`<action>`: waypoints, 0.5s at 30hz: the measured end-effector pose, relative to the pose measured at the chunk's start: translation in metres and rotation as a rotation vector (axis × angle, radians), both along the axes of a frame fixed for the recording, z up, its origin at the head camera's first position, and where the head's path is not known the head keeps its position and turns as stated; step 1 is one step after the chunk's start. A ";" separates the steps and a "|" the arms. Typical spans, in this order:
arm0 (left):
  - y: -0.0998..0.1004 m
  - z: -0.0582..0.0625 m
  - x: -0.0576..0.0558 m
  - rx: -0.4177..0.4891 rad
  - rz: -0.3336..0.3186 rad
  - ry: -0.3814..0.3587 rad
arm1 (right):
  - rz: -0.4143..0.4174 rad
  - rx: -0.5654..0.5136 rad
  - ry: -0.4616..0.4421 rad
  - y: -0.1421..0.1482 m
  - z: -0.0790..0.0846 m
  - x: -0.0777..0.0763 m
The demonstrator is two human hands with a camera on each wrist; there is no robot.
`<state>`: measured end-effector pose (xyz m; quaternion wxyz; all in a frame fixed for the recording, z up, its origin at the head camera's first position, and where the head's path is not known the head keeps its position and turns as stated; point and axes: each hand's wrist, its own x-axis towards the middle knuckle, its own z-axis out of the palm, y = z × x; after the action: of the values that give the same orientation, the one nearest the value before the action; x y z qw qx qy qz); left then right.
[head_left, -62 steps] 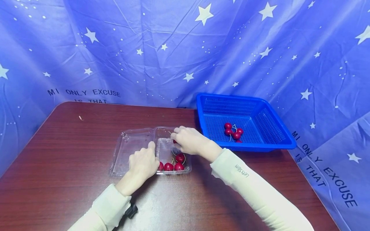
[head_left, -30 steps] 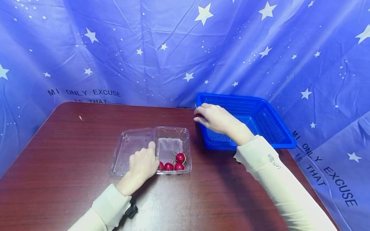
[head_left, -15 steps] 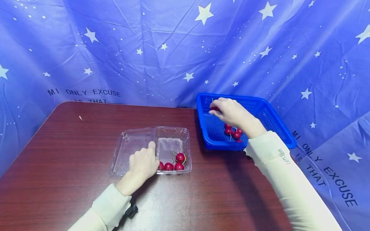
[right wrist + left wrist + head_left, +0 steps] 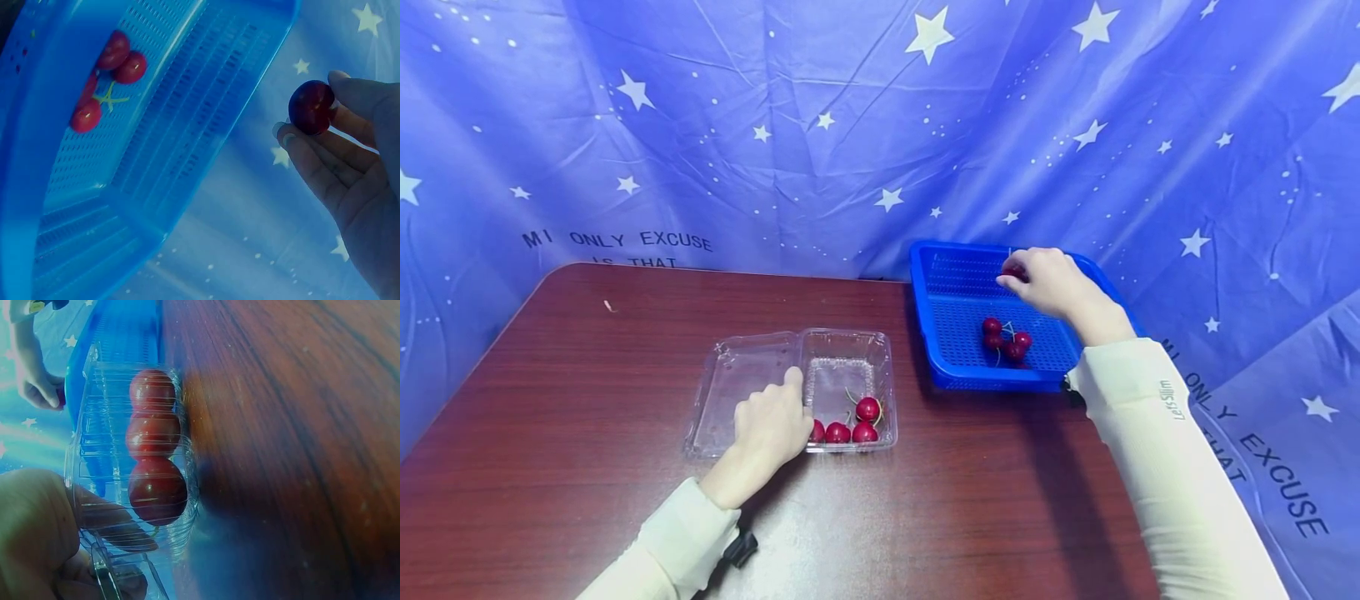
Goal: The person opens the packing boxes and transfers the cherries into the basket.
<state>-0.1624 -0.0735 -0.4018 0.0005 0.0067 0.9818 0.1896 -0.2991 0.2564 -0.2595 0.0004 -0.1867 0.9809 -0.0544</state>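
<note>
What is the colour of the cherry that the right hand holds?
The cherry is dark red; the right wrist view shows it best.

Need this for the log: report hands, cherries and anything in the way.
Right hand pinches one cherry above blue plastic basket. Left hand grips open clear clamshell, at least four cherries inside. Nothing visibly in the way.

From here the right hand (image 4: 1054, 283) half hides its cherry (image 4: 1017, 272); the left hand (image 4: 772, 422) covers part of the box (image 4: 842, 377).
</note>
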 end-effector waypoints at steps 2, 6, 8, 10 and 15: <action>0.000 0.001 0.000 -0.001 0.001 0.000 | -0.025 0.002 -0.023 0.004 0.000 0.000; -0.001 0.001 0.000 -0.001 -0.001 -0.001 | -0.051 0.005 -0.037 0.009 0.001 0.001; -0.001 0.002 0.000 0.001 -0.001 -0.003 | -0.057 0.008 -0.035 0.011 0.001 0.001; -0.001 0.002 0.000 0.002 0.000 -0.005 | -0.059 0.012 -0.031 0.012 0.001 0.000; -0.001 0.003 0.000 -0.001 0.000 -0.006 | -0.069 0.017 -0.047 0.016 -0.001 0.000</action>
<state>-0.1626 -0.0743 -0.3991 0.0037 0.0059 0.9819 0.1890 -0.2994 0.2727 -0.2604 0.0231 -0.1515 0.9869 -0.0503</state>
